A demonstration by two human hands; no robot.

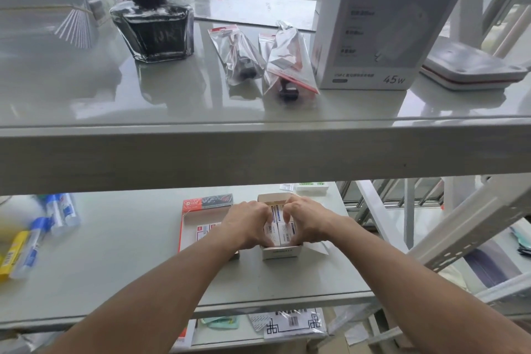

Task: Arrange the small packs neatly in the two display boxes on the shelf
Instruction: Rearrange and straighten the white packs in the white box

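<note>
On the lower shelf stands a small white display box (281, 253) filled with several small white packs (278, 228) set side by side. Both my hands reach into it from either side. My left hand (247, 224) has its fingers curled down onto the packs at the box's left. My right hand (305, 221) presses its fingertips on the packs at the right. A second display box (192, 220), orange-edged with a red and black lid flap, lies just left, partly hidden behind my left hand and holding white packs.
Glue bottles (61, 214) and a yellow pack (13, 254) lie at the lower shelf's left. The upper shelf (258, 152) overhangs close above, carrying an ink bottle (155, 17), plastic pouches (264, 60) and a white charger box (379, 26). A slotted metal frame (459, 238) stands to the right.
</note>
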